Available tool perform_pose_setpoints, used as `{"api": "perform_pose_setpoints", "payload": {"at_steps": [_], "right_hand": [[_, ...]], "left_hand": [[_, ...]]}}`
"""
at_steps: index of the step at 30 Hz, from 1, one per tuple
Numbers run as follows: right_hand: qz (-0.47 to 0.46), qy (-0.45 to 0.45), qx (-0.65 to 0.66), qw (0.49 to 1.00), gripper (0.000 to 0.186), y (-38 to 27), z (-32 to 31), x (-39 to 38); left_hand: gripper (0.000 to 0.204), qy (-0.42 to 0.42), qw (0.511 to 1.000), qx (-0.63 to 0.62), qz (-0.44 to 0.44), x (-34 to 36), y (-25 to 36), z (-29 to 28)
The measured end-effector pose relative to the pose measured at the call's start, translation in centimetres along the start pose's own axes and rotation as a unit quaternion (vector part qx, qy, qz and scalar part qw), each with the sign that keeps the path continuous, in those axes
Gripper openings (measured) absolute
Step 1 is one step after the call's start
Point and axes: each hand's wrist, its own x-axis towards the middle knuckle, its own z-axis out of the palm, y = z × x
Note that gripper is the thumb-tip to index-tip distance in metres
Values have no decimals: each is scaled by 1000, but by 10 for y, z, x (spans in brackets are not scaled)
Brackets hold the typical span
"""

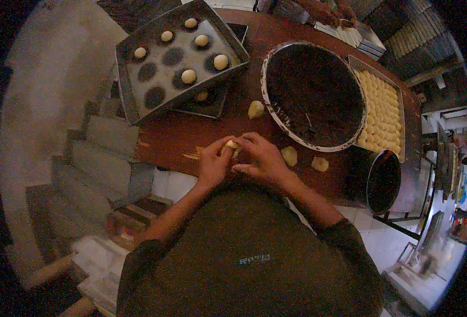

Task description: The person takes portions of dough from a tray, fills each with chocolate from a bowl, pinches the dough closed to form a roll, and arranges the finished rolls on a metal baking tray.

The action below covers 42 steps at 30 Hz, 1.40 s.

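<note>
Closest to the lens, a dark short-sleeved shirt, and just past it both hands are busy! The small dough ball sits right between them, over the table's near edge: left hand pinching from its left, right hand pinching from its right, neither clearly nearer. It looks roundish, with no long axis I can make out. Up and to the left, on the left hand's side, the deep baking tray carries six pale balls, spaced well apart among dark round patches; another tray peeks from under it. Beyond the right hand, a wide round basin (too dark inside to read its contents) stands beside a rectangular tray packed with rows of yellowish balls. One dough lump and two flattened dough pieces lie loose, near the basin.
</note>
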Motion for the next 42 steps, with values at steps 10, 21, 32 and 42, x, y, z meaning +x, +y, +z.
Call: {"api": "perform_pose_setpoints", "payload": {"at_steps": [10,21,32,42], "right_hand": [[-13,73,3,997,26,-1,1,-1],[32,-33,181,982,34,-29,-28,-5],[62,31,198,978,35,-36,9,-14],[-133,27,-6,991,41,5,59,10]], "left_hand": [[41,23,980,-184,-66,1,-5,10],[57,-63,967,-231,-90,-17,26,-19],[38,-3,948,-313,61,-23,44,11],[45,49,904,315,284,-4,-60,-57]]}}
